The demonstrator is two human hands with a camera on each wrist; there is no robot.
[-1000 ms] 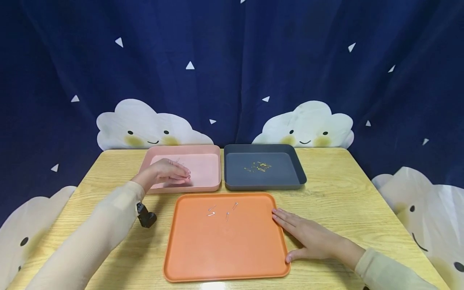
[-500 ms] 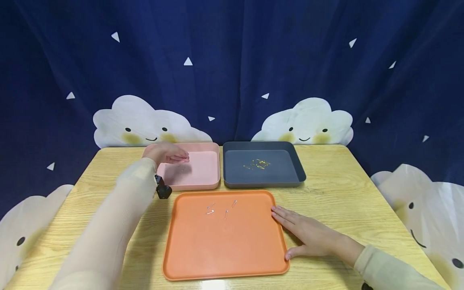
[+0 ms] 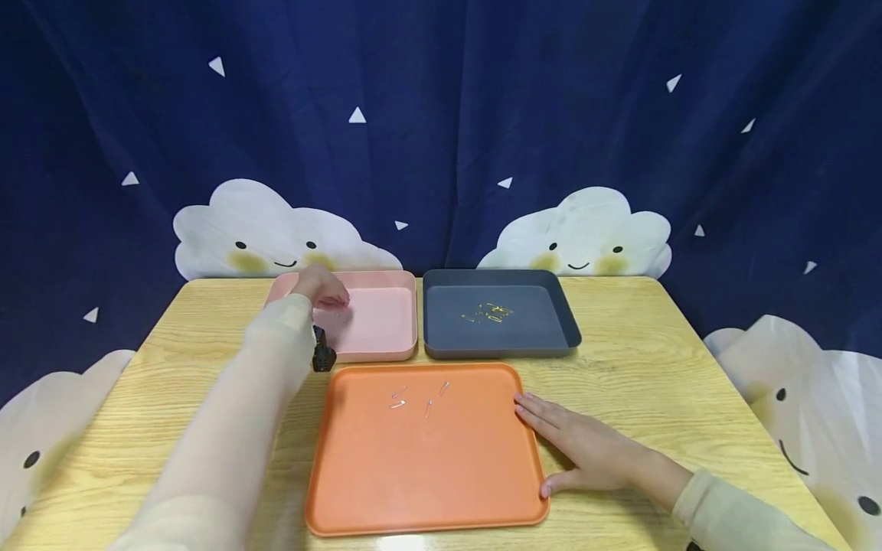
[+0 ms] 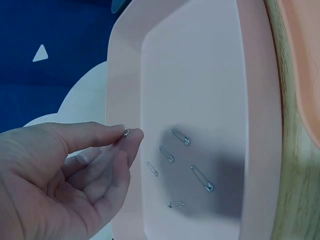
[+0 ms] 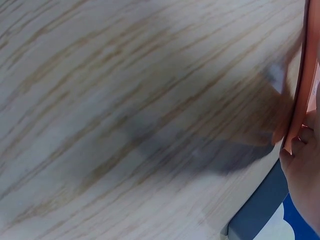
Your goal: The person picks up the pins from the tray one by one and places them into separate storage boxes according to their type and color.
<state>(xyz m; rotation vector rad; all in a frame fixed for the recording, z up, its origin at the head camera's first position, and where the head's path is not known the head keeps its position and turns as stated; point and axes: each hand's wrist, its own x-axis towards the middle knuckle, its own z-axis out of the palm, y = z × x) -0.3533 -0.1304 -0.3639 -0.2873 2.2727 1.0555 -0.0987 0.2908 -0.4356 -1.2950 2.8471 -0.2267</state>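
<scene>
Over the left part of the pink tray, my left hand pinches a small silver safety pin between thumb and fingertip. Only the pin's metal end shows; the fingers cover the rest. Several silver safety pins lie on the pink tray's floor beside the hand in the left wrist view. My right hand rests against the right rim of the orange tray, its fingers extended. Several more silver safety pins, one of them a slim pin, lie near the orange tray's far side.
A dark grey tray stands right of the pink one and holds a small heap of gold safety pins. Both stand behind the orange tray on a wooden table. A blue curtain with clouds hangs at the back.
My left hand has moved from the pink tray's front toward its back left, the forearm swinging right. My right hand stays at the orange tray's rim.
</scene>
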